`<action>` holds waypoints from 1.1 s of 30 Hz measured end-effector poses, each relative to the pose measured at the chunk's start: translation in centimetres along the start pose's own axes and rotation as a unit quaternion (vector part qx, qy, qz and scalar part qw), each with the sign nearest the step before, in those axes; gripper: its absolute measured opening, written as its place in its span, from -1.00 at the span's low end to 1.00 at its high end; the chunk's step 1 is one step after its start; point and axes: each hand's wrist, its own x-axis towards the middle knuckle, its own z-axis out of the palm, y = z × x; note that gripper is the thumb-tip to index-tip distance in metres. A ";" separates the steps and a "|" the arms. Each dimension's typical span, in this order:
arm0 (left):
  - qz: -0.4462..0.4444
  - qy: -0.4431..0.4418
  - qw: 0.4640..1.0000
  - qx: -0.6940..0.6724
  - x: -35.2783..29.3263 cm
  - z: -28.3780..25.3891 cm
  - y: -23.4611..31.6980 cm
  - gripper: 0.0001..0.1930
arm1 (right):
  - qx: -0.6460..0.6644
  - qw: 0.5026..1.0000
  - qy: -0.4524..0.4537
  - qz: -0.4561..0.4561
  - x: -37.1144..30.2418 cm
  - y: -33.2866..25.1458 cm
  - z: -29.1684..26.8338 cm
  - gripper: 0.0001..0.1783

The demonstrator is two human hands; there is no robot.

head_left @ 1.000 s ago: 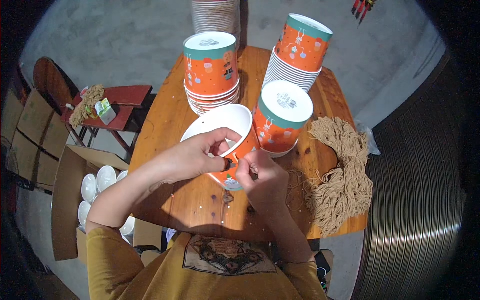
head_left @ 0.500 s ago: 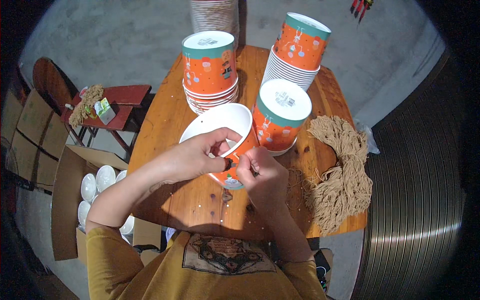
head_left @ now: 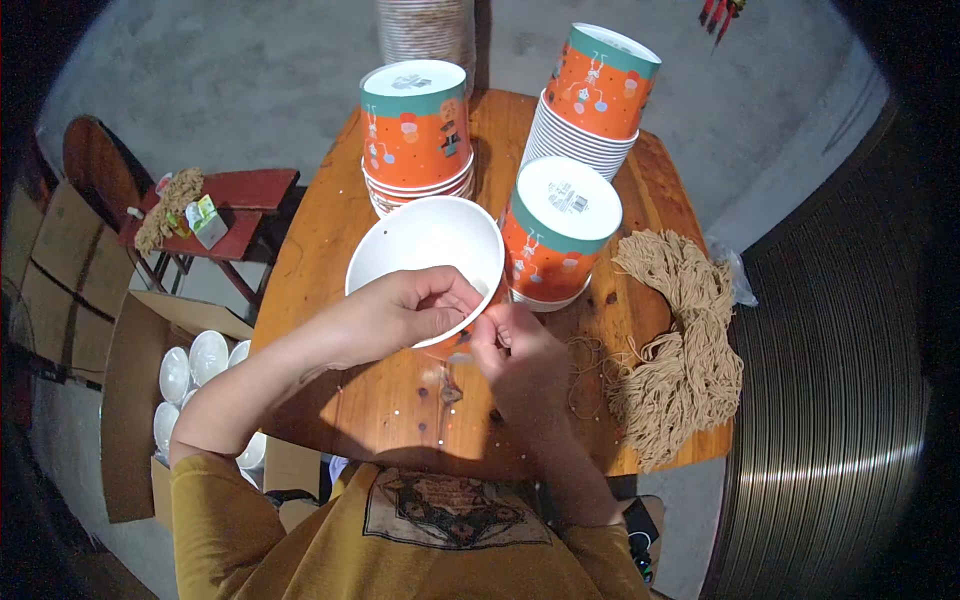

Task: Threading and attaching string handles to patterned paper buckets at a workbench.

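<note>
Glossy paper cup [head_left: 430,255], varnished wooden table [head_left: 330,250]

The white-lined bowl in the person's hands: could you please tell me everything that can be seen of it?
The paper bowl is round, white inside and orange outside, empty, and tilted with its mouth toward the camera. It is held above the wooden table. The left hand grips its near rim; the right hand pinches at the rim beside it. It looks like thin card.

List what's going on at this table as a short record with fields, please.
Setting: round wooden table
Left hand: grips the near rim of a white-lined orange paper cup
Right hand: pinched at the cup's near edge; what it holds is too small to tell
Behind: upturned cup stacks
Person's right: heap of tan strings
</note>
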 end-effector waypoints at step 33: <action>-0.034 0.101 0.994 -0.038 1.2 0.4 -2.9 -0.94 | 0.177 0.959 -0.172 0.138 -2.0 2.8 -1.8 -0.84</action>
